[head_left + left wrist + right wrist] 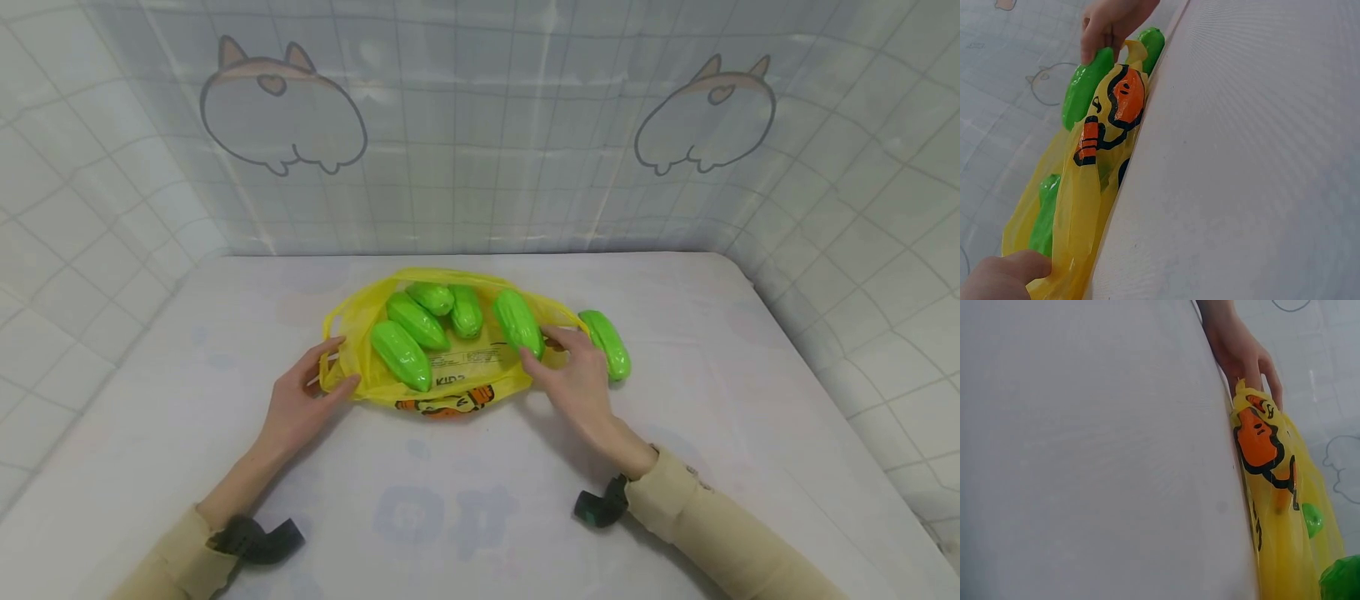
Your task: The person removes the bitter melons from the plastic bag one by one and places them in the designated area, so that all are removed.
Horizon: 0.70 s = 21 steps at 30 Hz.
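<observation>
A yellow plastic bag (pixel 480 360) with an orange and black cartoon print lies on its side, its mouth spread wide. Several shiny green cucumbers (pixel 401 357) are inside it, towards its left half. At the bag's left end, my left hand (pixel 298 404) pinches the rim between thumb and fingers. My right hand (pixel 576 379) grips the lower end of another cucumber (pixel 517 322), held over the bag's right part. In the left wrist view this held cucumber (pixel 1088 84) tilts down at the opening. One more cucumber (pixel 611 348) lies outside, just right of the bag, partly behind my right hand.
A white cloth covers the table (pixel 450 500). Tiled-pattern curtains (pixel 480 125) with cartoon animal drawings stand behind it and along both sides. Dark curved mounts (pixel 258 540) are strapped at both wrists, beside the beige sleeves (pixel 720 525).
</observation>
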Motion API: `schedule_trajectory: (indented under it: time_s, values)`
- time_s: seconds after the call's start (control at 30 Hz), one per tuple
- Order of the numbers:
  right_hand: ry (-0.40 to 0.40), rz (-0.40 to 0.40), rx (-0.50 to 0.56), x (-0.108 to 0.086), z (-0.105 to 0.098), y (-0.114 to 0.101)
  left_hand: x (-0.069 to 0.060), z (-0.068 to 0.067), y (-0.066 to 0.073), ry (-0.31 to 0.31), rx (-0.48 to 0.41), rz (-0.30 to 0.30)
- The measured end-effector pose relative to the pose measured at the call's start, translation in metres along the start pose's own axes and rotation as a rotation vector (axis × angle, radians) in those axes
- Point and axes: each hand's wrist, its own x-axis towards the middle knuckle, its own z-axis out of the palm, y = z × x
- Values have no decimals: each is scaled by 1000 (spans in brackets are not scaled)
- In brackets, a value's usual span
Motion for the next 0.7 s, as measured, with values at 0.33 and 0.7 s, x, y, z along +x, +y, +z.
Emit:
schedule_trajectory:
  time_s: [0.33,0.7]
  values:
    - [-17,38,-1,-6,-10,-1,0,0,0,3,7,-14]
    - [-24,56,-4,-12,-25,0,0,1,-1,1,5,-24]
